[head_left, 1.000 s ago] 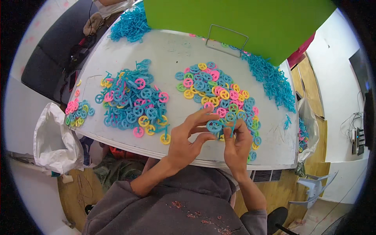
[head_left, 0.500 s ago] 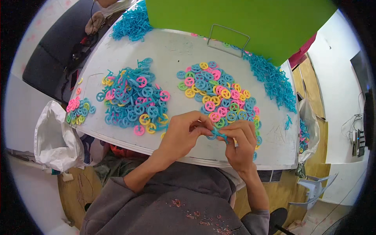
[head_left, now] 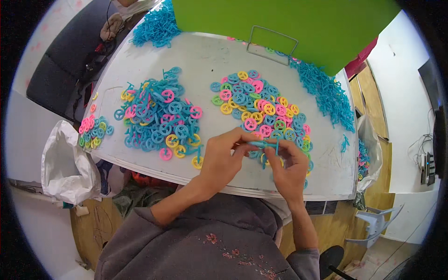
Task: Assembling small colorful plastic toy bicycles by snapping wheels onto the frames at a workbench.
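Over the table's front part, my left hand [head_left: 223, 156] pinches a small blue plastic wheel [head_left: 256, 144], seen nearly edge-on and partly hidden by the fingers. Close against it, my right hand [head_left: 290, 171] grips a blue plastic stick piece [head_left: 277, 148] with short branches. The two parts meet between my fingertips; whether they are joined, I cannot tell. Just beyond my hands lies a spread of loose wheels [head_left: 269, 109] in pink, yellow, green and blue. To the left sits a heap of wheels with blue sticks attached [head_left: 158, 116].
Loose blue sticks are piled at the far left [head_left: 156, 25] and along the right side [head_left: 326, 95]. A green panel [head_left: 280, 28] with a wire frame [head_left: 272, 44] stands at the back. Smaller wheels [head_left: 94, 130] lie by the left edge, near a white sack [head_left: 67, 163].
Both hands have shifted slightly upward, and the blue parts between them have turned, with the stick piece now more upright. A yellow wheel beside my left wrist is more exposed.
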Tool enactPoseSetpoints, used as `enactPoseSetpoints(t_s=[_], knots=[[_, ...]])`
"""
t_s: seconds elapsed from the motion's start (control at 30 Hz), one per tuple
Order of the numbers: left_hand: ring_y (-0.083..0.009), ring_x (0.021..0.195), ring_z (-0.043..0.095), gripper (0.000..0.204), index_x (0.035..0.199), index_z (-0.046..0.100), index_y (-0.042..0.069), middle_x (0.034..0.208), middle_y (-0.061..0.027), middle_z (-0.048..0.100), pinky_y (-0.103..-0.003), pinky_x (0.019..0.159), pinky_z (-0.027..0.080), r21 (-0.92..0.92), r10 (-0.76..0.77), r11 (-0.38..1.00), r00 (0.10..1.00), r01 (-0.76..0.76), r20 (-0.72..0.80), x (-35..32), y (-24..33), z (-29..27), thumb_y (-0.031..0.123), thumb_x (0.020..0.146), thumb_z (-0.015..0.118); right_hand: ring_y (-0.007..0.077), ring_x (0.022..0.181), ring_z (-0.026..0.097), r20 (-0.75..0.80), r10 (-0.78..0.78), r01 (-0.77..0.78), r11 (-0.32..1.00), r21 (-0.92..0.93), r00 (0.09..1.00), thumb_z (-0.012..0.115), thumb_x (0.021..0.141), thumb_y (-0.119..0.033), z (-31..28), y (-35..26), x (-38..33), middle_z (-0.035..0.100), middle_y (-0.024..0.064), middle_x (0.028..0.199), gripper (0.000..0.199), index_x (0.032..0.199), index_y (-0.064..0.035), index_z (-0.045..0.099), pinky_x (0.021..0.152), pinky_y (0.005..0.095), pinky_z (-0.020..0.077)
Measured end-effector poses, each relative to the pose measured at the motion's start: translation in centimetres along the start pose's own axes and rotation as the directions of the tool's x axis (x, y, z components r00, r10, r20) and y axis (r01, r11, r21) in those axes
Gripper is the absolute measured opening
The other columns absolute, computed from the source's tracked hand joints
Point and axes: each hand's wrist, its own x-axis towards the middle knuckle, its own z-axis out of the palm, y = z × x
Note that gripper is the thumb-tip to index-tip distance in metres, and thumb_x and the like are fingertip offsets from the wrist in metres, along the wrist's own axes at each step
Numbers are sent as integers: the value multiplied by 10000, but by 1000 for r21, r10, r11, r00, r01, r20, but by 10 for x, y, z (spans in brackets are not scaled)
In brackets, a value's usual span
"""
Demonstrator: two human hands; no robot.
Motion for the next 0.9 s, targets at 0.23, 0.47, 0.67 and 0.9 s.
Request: enactPoseSetpoints(t_s=[0.23,0.47,0.67,0.9], knots=[[-92,767,591,149,1041,577,-9,880,-51,645,-242,639,484,-317,-230,911,963,264,142,3,-14,7,-11,895,548,162,878,624,350,224,-411,596,689,910,672,821,12,-13,13,2,599,75,1062,394,1195,1,551,786,300,525],[-125,745,546,184,1084,591,10,904,-51,628,-268,677,454,-86,-83,992,993,90,88,3,-19,11,49,907,561,156,971,596,161,-63,-15,898,439,985,627,795,86,-5,31,9,589,69,1045,228,988,-14,559,848,282,492],[-274,775,581,311,1051,592,34,917,-122,582,-368,680,476,538,215,823,977,-181,0,-9,-39,20,72,764,704,160,938,607,8,159,-137,823,552,987,653,789,65,-6,39,5,644,76,973,199,964,-4,588,873,321,484],[-222,750,594,258,968,594,15,847,-82,604,-333,660,481,294,19,955,989,26,-150,-11,-28,17,37,745,722,160,913,609,62,-47,40,992,117,997,675,758,91,-9,34,-1,643,74,927,202,949,29,655,793,281,478]])
